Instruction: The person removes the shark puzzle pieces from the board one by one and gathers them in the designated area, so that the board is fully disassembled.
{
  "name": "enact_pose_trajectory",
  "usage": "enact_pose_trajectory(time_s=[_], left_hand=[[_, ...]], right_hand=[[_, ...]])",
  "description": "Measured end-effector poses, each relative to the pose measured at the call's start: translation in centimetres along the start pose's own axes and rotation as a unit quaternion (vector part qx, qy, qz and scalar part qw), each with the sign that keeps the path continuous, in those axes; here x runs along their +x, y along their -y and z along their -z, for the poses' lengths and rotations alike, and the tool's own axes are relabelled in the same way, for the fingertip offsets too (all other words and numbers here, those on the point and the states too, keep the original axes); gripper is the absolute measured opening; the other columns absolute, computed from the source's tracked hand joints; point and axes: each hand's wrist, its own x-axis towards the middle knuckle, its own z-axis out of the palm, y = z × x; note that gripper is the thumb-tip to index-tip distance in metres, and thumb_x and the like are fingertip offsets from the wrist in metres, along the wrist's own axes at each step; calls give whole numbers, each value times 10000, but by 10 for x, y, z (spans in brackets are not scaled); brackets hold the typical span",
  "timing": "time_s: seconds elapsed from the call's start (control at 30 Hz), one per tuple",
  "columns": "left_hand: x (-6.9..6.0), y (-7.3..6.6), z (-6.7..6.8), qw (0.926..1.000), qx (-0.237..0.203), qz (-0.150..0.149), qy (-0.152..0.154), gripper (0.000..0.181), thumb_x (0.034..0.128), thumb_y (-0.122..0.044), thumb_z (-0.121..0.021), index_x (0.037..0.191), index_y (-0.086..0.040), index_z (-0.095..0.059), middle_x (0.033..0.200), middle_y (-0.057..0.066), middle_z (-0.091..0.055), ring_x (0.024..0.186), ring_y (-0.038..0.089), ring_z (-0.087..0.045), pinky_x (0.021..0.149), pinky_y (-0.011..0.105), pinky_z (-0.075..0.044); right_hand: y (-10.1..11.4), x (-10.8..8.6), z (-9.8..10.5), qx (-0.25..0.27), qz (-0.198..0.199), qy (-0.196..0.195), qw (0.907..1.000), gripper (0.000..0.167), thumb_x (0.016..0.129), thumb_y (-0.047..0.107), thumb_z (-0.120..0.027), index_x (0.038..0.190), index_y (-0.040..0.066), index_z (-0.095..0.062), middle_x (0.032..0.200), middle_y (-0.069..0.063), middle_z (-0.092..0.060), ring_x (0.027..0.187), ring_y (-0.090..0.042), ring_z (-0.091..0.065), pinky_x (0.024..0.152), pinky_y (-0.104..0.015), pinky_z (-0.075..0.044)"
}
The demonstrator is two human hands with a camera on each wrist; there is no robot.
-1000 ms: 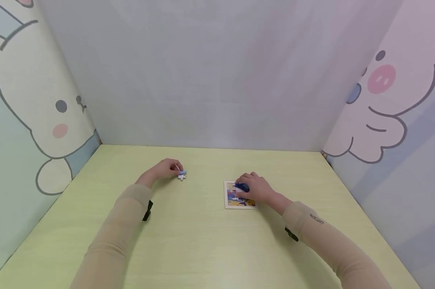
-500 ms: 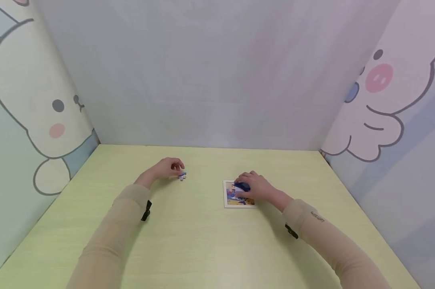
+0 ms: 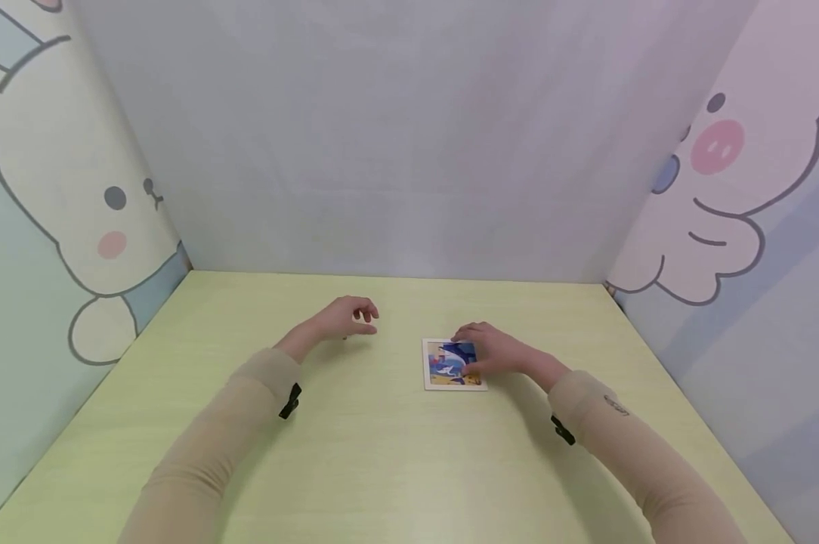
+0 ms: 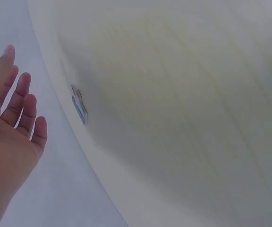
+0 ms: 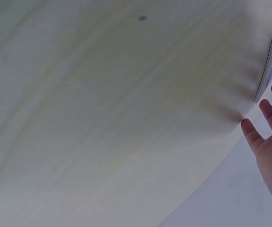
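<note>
The empty left hand (image 3: 341, 319), loosely bent, hovers near a puzzle piece (image 4: 79, 105) on the bench (image 3: 382, 453); the spread right hand (image 3: 499, 350) overlaps a framed jigsaw puzzle (image 3: 446, 364), gripping nothing.

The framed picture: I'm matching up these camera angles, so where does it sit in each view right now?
Head: the framed picture lies just right of centre, in the lower half, partly covered by the right hand.
Left wrist: not in this picture.
Right wrist: at the upper right edge, cut off by the image border, just above the fingers.
Shared landmark: the tabletop, visible in all three views.
</note>
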Motion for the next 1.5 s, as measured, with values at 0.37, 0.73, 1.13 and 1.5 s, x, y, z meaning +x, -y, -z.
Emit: enact_pose_trajectory(time_s=[0.37,0.73,1.13,1.5], left_hand=[[13,-38,-34,9976,669,-159,40,355,810,-325,-745,1089,-127,-652,1056,46,-633,1012,238,-491,918,464,-328],[38,-67,-61,9945,1023,-220,-89,377,785,-376,-757,1095,-178,-673,1177,21,-605,1105,255,-442,919,487,-315],[54,-72,-82,9930,1108,50,400,421,797,-445,-722,1169,-262,-647,1258,9,-550,1147,221,-400,960,436,-294],[63,-74,-87,9919,1135,170,539,335,818,-438,-706,1107,-271,-674,1237,-11,-540,1148,200,-382,981,428,-279]], right_hand=[[-15,-9,2,222,-103,-75,9997,641,767,466,-740,1270,108,-565,1352,-116,-497,1277,-328,-420,1051,-516,-321],[-23,-8,-3,188,-74,-220,9996,658,750,501,-742,1263,120,-588,1328,-78,-535,1259,-299,-445,1049,-507,-327],[-26,-5,-9,175,-22,-316,9993,635,765,529,-716,1245,130,-594,1325,-56,-540,1255,-288,-455,1037,-518,-338],[-24,-6,-8,248,-117,-232,9994,628,771,505,-723,1253,126,-588,1323,-56,-540,1246,-282,-462,1036,-507,-344]])
